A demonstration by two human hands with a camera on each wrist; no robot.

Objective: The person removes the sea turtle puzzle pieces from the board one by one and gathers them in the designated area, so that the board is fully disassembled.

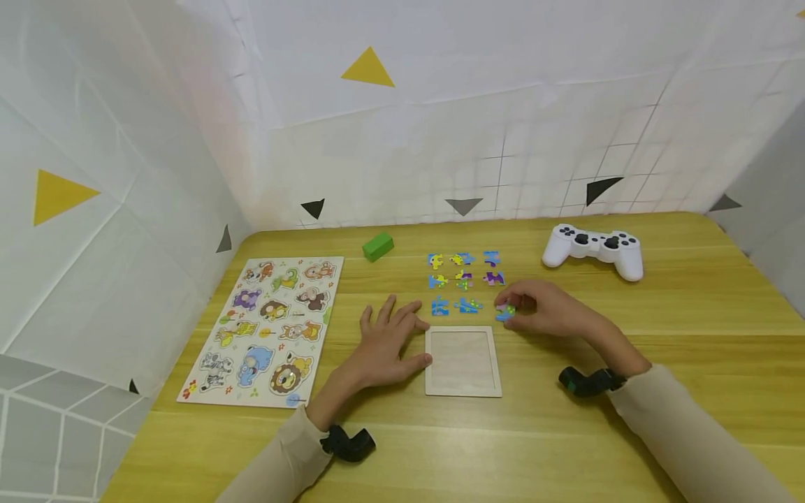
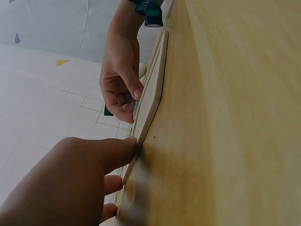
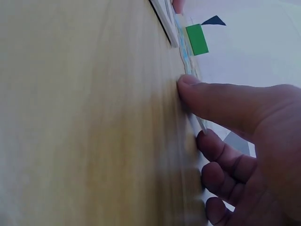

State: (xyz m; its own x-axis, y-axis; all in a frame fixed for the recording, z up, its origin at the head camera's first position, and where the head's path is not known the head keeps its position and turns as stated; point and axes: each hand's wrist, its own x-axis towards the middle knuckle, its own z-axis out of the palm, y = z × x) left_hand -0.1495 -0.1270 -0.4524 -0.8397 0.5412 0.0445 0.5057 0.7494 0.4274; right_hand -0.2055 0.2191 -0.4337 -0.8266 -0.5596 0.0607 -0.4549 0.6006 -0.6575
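Observation:
My right hand point(image 1: 550, 311) pinches a blue, green and purple jigsaw piece point(image 1: 505, 313) between thumb and fingers, low over the table. In the right wrist view only a thin edge of that piece point(image 3: 201, 123) shows. Spread out flat, my left hand point(image 1: 388, 349) has its thumb and a fingertip at the left edge of a pale wooden puzzle frame point(image 1: 430, 374). The frame's recess holds no pieces. Beyond it lie several more jigsaw pieces point(image 1: 440, 307) in three rows, coloured blue, yellow, purple and green.
At the left lies a wooden animal puzzle board point(image 1: 292, 332). A green block point(image 1: 379, 246) sits near the table's back edge, and a white game controller point(image 1: 591, 251) is at the back right. A white patterned sheet point(image 1: 440, 154) hangs behind the table point(image 1: 453, 454).

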